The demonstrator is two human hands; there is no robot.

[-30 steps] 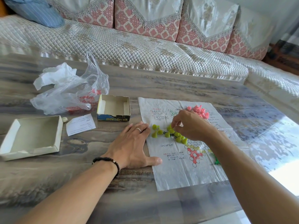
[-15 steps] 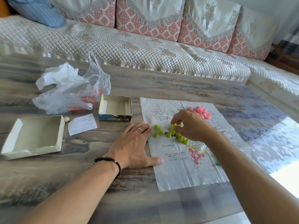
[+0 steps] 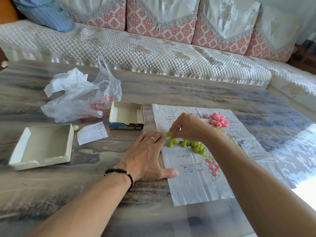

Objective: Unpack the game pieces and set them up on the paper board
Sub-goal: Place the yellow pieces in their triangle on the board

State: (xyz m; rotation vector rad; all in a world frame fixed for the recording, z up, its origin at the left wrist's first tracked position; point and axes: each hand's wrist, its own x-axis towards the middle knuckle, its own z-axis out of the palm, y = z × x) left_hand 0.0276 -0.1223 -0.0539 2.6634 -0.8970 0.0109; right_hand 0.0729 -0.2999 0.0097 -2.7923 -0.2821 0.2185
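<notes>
Right hand (image 3: 188,127): its fingertips pinch one green piece (image 3: 168,134), held just above the left part of the paper board (image 3: 193,182), apparently so it can be set on a printed spot.
Left hand (image 3: 147,156): lies flat with fingers spread. The palm rests on the worktop (image 3: 171,93), while the fingertips and thumb lie over the board's left edge, probably to keep the thin sheet from sliding or lifting.
Green pieces (image 3: 191,146): a loose cluster of cone-shaped pawns beside the left edge of the printed track and below the right hand. Some are upright and some tipped, so they look gathered by colour rather than arranged.
Pink pieces (image 3: 218,120): heaped at the far part of the board, well apart from the green ones, and seemingly awaiting their turn.
Printed track: rings of yellow and red run down the sheet towards the viewer, and those rings are free of pieces.
Small box tray (image 3: 127,117): open and emptied, just left of the board's far corner.
Larger box lid (image 3: 42,146): open side up, further left and out of the way.
Plastic bag (image 3: 80,98): crumpled behind the boxes.
Paper slip (image 3: 92,135): lies between the two boxes, with a small white die-like thing (image 3: 75,128) just beside the lid.
Progress: unpacking looks done, and placing has barely begun.
</notes>
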